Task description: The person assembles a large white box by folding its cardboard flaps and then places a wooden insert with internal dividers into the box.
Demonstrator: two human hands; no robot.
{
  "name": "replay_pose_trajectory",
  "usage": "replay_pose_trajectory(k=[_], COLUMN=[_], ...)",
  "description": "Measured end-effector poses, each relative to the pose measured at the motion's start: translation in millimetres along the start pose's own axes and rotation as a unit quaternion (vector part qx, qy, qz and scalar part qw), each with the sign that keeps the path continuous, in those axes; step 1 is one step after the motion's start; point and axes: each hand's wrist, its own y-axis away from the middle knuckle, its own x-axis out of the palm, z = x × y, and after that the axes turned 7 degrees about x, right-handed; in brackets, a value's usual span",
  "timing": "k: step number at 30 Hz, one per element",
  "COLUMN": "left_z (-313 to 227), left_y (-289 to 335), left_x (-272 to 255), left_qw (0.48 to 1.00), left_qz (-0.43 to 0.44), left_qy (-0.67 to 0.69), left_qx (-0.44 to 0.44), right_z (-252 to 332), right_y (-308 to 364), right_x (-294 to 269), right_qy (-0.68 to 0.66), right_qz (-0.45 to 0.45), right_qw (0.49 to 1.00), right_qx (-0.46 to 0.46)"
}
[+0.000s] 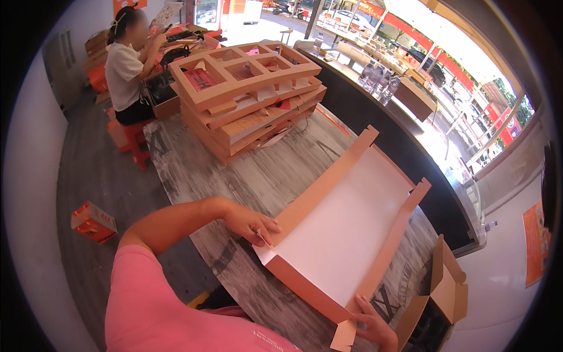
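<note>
A long, shallow cardboard box, brown outside and white inside, lies partly folded on the table before me. Its long side walls stand up or lean, and notched tabs stick out at the far ends. My left hand is closed on the near left corner, pinching a small white-faced flap between thumb and fingers. At the near right corner, my right hand grips the wall, its fingers over the edge. Beside it a loose end tab juts outward from the corner.
A stack of folded cardboard trays with window cut-outs stands at the table's far left. An open carton holding dark contents sits at right. A seated person works at far left. An orange box is on the floor. Bottles line the counter.
</note>
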Motion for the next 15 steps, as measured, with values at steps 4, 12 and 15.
replay_pose_trajectory(k=[4,12,15], left_z=[21,23,10], left_y=[-5,1,-6], left_x=[8,22,33], left_qw=[0.994,0.960,0.943], left_qz=[-0.038,-0.147,-0.247], left_qy=[0.107,0.236,0.205], left_qx=[0.008,-0.047,-0.092], right_z=[-8,-23,-45], right_y=[6,6,2], right_x=[-2,20,41], right_qy=[-0.067,-0.137,-0.084], right_qz=[-0.016,-0.151,-0.214], right_qw=[0.997,0.977,0.972], right_qx=[-0.028,0.052,0.053])
